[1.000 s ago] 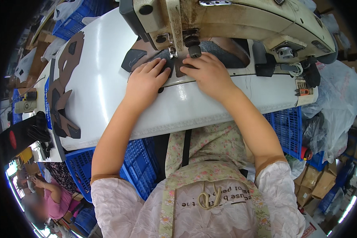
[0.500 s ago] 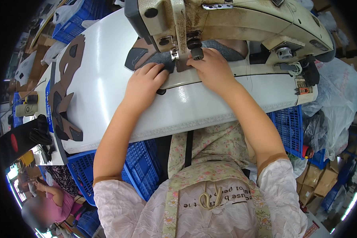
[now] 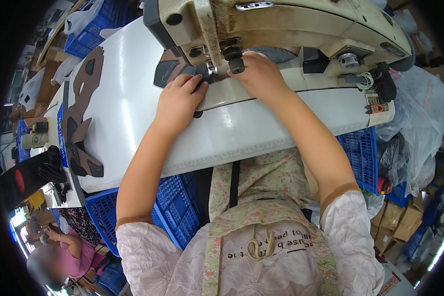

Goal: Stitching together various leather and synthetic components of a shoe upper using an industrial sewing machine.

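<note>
A brown and dark grey shoe upper piece (image 3: 166, 70) lies under the needle area of a beige sewing machine (image 3: 291, 27). My left hand (image 3: 178, 102) has its bent fingers and thumb closed on the near edge of the piece, left of the metal presser foot (image 3: 211, 69). To the right of the foot, my right hand (image 3: 262, 79) grips the work with fingers curled, partly behind a dark round knob (image 3: 236, 65). More of the grey part shows behind that hand. The machine head and my fingers hide the middle of the piece.
Several brown and grey cut pieces (image 3: 88, 81) lie along the left of the white table (image 3: 133, 123). Blue crates (image 3: 175, 209) stand below its front edge. Plastic bags (image 3: 417, 128) bulge at the right. Another person in pink (image 3: 81, 256) sits at lower left.
My right hand has shifted slightly left and away from me. The brown part that showed between my hands near the presser foot is now mostly out of sight. My left hand stays on the piece.
</note>
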The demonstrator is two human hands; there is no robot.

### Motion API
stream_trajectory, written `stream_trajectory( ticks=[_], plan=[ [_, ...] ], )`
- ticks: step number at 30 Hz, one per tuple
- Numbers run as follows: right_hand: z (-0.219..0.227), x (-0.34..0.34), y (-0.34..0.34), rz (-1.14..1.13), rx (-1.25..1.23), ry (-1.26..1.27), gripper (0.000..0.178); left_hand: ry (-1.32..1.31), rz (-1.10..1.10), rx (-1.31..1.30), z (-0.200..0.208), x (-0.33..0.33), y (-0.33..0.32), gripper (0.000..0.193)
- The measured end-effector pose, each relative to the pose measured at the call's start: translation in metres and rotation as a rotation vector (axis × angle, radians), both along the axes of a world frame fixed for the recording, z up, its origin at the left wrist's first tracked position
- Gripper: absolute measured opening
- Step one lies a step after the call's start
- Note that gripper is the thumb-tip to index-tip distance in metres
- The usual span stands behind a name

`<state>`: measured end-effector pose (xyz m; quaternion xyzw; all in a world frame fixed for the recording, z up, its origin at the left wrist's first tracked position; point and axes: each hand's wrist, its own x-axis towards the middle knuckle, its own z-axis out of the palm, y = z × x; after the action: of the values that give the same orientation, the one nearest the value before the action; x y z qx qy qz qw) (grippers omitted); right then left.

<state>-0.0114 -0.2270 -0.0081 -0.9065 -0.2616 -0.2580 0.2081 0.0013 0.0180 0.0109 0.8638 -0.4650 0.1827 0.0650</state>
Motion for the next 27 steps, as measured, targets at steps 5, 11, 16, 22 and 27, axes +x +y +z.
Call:
stream_trajectory(
  ticks=[5,11,16,22,27],
  plan=[
    [0.004,0.005,0.003,-0.037,0.024,0.022,0.012,-0.023,0.036,0.023,0.000,0.003,-0.005,0.032],
    [0.008,0.009,0.004,-0.032,0.069,0.017,0.010,-0.036,0.084,0.016,-0.005,0.008,-0.008,0.032],
    [0.010,0.009,0.005,-0.107,0.005,0.041,0.010,-0.054,0.091,-0.004,-0.007,0.011,-0.009,0.035],
    [0.008,0.012,0.007,-0.147,0.017,0.074,0.011,-0.044,0.114,-0.020,-0.009,0.013,-0.012,0.033],
    [0.004,0.014,0.009,-0.155,0.049,0.067,0.011,-0.052,0.128,-0.013,-0.009,0.015,-0.012,0.031]
  ],
)
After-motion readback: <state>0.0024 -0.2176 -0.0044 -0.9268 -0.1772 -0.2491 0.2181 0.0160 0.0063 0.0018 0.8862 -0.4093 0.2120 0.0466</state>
